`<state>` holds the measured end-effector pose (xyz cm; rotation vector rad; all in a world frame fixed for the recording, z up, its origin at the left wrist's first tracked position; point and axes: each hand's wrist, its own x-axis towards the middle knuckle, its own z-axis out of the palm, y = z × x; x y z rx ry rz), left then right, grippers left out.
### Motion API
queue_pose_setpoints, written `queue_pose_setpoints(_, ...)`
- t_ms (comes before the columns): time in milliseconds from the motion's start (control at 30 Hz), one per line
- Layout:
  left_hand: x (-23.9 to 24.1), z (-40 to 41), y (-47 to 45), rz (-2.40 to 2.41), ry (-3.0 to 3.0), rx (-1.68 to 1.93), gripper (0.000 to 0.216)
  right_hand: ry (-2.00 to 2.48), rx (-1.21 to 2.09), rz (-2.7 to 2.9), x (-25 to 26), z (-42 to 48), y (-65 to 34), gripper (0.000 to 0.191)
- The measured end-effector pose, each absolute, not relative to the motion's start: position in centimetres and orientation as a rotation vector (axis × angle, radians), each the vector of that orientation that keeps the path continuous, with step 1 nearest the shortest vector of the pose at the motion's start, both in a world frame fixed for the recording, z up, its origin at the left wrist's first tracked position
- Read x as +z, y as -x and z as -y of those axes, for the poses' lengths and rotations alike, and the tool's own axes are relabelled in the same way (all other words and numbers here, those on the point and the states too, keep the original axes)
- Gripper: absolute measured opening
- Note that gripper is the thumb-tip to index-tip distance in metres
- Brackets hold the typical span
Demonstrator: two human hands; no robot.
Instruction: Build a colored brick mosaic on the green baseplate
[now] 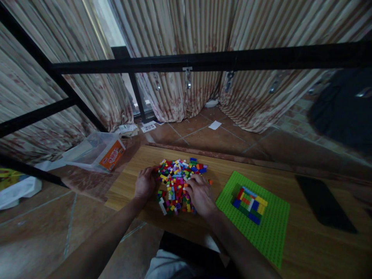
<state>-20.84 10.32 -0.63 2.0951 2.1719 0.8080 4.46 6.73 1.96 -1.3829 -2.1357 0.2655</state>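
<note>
A loose heap of small coloured toy building bricks (174,179) covers part of the wooden table in front of me. At its left edge is my left hand (146,182), fingers curled in against the bricks; whatever is between them is hidden. My right hand (201,193) reaches over the heap's right side, thumb and fingers bent together down among the bricks, and I cannot make out what they hold. To the right lies a green studded baseplate (273,236), turned at an angle. On it sits a low block of joined bricks (250,205) in blue, yellow, red, green, orange and white.
A dark flat slab (325,203) lies at the right of the wooden table (128,186). Beyond the left end stands a clear plastic box (95,153) with an orange label. A black metal bar (203,62) with hanging clips crosses before striped curtains (180,31). Papers lie on the tiled floor.
</note>
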Motion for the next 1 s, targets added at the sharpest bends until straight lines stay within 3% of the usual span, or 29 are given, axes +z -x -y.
queue_pose_setpoints(367,-0.7,-10.3,20.9,-2.183,-2.076,0.81,0.04,1.445,0.323,1.98,1.4,-3.9,-6.6,0.023)
queue_pose_setpoints(533,-0.6,-10.4,20.8,-2.174,-2.092,0.805,0.04,1.324,0.348,2.229,2.8,-4.5,-4.4,0.032)
queue_pose_setpoints(733,-0.6,-10.6,21.1,-2.169,-2.108,0.781,0.039,1.287,0.382,2.586,4.7,-5.9,-2.8,0.025)
queue_pose_setpoints(1000,-0.6,-10.7,21.4,-2.197,-2.146,0.75,0.04,1.257,0.34,2.617,5.0,-6.6,-3.0,0.021)
